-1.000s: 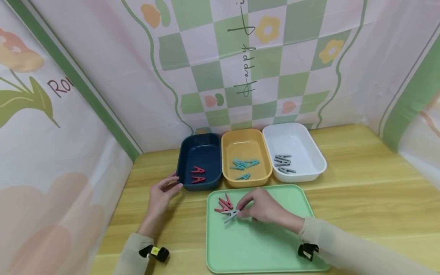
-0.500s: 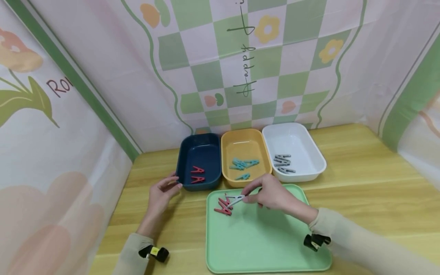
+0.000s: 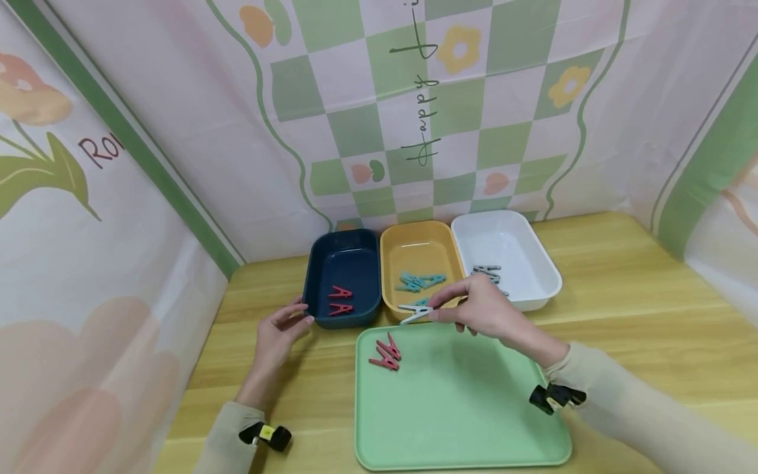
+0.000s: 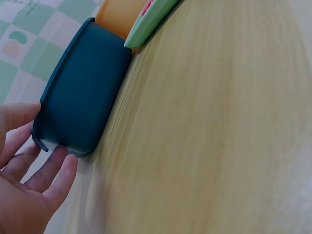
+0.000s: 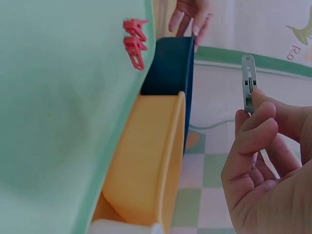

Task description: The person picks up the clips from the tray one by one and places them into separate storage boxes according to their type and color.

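A pale grey clothespin (image 3: 416,313) is pinched between thumb and fingertips of my right hand (image 3: 482,308), over the front edge of the yellow bin (image 3: 423,232). The right wrist view shows that clothespin (image 5: 249,83) end-on, its metal spring visible. My left hand (image 3: 281,336) holds the near left corner of the dark blue bin (image 3: 343,260), thumb and fingers at its rim; the left wrist view shows the thumb on the rim of this bin (image 4: 83,87). Two red clothespins (image 3: 340,301) lie inside it. Red clothespins (image 3: 387,353) also lie on the green tray (image 3: 462,408).
Several teal clothespins (image 3: 417,282) lie in the yellow bin. The white bin (image 3: 503,237) at the right has dark grey clothespins (image 3: 487,271), partly hidden by my right hand. The three bins stand side by side against a printed backdrop (image 3: 414,131) on the wooden table (image 3: 639,309).
My right hand has lifted the grey clothespin off the red ones on the green tray and carried it up and rightward, toward the bins. My left hand has stayed at the dark blue bin.
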Tool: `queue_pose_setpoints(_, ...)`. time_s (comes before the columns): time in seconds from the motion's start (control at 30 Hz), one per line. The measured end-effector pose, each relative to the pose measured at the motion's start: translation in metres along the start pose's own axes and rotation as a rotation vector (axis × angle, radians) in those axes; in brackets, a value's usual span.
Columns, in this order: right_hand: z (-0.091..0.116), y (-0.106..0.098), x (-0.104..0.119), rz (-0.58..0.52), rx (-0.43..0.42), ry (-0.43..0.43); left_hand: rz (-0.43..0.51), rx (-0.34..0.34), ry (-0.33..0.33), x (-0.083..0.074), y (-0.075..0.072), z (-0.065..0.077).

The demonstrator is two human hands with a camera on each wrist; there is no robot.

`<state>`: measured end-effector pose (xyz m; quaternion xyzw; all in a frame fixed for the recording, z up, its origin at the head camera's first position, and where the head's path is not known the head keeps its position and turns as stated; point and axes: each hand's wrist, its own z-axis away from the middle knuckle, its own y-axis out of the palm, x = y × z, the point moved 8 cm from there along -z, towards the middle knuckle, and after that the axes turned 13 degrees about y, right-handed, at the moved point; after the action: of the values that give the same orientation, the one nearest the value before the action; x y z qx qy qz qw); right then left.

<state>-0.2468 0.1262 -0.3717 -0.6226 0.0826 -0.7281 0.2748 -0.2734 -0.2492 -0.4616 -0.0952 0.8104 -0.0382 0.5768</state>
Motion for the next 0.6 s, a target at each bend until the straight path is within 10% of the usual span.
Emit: queue_pose_setpoints(0.6,-0.012,-0.055,-0.006,-0.106,-0.031,0.078,-0.002,-0.001,0.003,0.0,0.0,0.0)
